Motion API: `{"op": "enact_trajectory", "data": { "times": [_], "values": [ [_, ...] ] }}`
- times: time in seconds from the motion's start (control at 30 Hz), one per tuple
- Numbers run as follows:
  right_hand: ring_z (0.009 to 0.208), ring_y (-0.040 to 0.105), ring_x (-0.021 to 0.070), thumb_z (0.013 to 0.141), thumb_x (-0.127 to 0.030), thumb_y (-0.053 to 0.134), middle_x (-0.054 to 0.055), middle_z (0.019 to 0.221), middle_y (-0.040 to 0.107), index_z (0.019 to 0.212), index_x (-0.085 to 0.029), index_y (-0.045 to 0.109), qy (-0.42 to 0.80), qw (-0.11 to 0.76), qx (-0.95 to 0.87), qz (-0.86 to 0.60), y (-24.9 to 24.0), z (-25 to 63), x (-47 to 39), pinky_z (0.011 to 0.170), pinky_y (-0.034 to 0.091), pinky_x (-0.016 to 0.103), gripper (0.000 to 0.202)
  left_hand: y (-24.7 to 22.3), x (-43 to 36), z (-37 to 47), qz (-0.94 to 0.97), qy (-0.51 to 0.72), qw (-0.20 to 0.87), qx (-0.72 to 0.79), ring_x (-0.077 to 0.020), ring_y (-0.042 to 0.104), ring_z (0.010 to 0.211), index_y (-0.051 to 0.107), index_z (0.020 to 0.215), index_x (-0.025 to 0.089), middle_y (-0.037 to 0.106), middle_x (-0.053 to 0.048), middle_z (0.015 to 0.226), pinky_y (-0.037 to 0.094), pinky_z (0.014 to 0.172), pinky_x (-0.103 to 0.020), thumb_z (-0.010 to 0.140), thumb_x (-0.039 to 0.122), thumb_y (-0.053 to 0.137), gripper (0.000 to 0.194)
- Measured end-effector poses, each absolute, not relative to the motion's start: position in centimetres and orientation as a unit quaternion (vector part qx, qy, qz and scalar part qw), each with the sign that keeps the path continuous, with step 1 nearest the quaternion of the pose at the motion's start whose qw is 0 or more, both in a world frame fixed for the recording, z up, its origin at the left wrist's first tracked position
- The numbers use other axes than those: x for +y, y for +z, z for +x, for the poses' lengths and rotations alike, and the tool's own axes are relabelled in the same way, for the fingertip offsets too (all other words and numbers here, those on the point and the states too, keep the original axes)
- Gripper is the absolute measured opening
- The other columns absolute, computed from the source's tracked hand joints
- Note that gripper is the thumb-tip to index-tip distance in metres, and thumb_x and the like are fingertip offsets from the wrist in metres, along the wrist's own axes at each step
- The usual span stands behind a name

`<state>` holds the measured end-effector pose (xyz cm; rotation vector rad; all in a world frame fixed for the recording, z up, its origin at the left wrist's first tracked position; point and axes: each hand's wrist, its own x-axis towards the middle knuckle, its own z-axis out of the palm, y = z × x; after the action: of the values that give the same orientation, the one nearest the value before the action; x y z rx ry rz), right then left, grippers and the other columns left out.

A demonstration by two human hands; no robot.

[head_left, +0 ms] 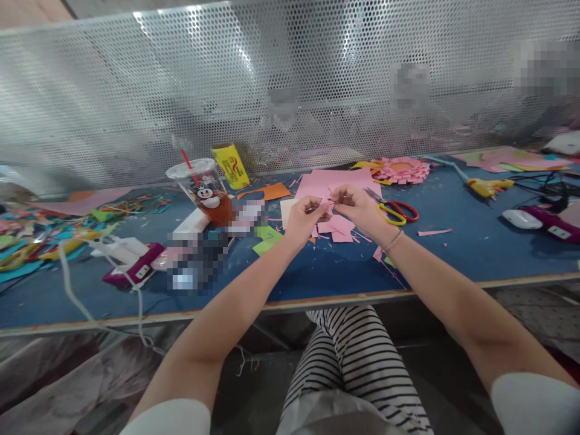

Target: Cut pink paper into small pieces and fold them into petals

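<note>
My left hand (pixel 307 214) and my right hand (pixel 356 205) meet above the middle of the blue table. Between their pinched fingertips is a small piece of pink paper (pixel 327 207); its exact shape is mostly hidden by the fingers. Below them lie cut pink paper pieces (pixel 339 229) and thin scraps. Behind my hands is a larger pink sheet (pixel 338 179). Scissors (pixel 399 212) with red and yellow handles rest just beyond my right wrist. Left of my left hand are green paper pieces (pixel 266 240) and a cream paper piece (pixel 287 210).
A plastic cup (pixel 206 196) with a red straw stands at left, near a yellow packet (pixel 231 166). Purple power strips (pixel 136 266) and cords lie at both sides. A glue gun (pixel 489 186) and a pink fringed paper ring (pixel 403 171) sit right, before a perforated metal screen (pixel 294 72).
</note>
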<state>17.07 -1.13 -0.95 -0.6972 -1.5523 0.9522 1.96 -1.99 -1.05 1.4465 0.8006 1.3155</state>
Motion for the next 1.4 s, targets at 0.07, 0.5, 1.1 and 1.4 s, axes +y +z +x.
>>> {"op": "enact_trajectory", "data": {
  "times": [0.07,0.5,1.1,1.4],
  "values": [
    [0.068,0.052,0.0091,0.064,-0.014,0.056,-0.001,0.077,0.052,0.083,-0.018,0.051,0.402,0.555,-0.665,-0.297,-0.99,17.10,-1.09,0.064,0.047,0.026,0.021,-1.04,-2.02,1.95,0.602,0.543,0.483,0.331,-0.0091,0.059,0.061,0.057,0.076,0.014,0.060,-0.001,0.068,0.052,0.067,-0.027,0.067,0.039,0.065,0.027],
    [0.063,0.050,0.0094,0.065,-0.019,0.060,-0.001,0.072,0.052,0.075,-0.018,0.050,0.349,0.553,-0.677,-0.338,-1.29,17.27,-0.61,0.060,0.044,0.027,0.015,-1.11,-1.65,2.06,0.544,0.554,0.553,0.302,-0.0074,0.058,0.064,0.056,0.074,0.014,0.058,0.002,0.067,0.052,0.072,-0.027,0.059,0.025,0.073,0.025],
    [0.062,0.053,0.0120,0.068,-0.021,0.057,0.001,0.068,0.059,0.069,-0.018,0.056,0.267,0.525,-0.716,-0.376,-1.00,17.12,-0.97,0.060,0.044,0.029,0.003,-0.90,-1.72,1.84,0.558,0.540,0.534,0.335,-0.0106,0.060,0.067,0.057,0.075,0.013,0.061,-0.001,0.070,0.051,0.071,-0.029,0.060,0.031,0.072,0.028],
    [0.066,0.056,0.0133,0.069,-0.018,0.055,0.002,0.072,0.061,0.069,-0.018,0.057,0.238,0.534,-0.711,-0.391,-0.97,16.85,-1.35,0.063,0.046,0.030,0.001,-1.36,-1.42,1.90,0.553,0.548,0.533,0.332,-0.0097,0.060,0.066,0.053,0.077,0.014,0.061,-0.001,0.071,0.052,0.071,-0.030,0.062,0.031,0.071,0.029]
  ]
}}
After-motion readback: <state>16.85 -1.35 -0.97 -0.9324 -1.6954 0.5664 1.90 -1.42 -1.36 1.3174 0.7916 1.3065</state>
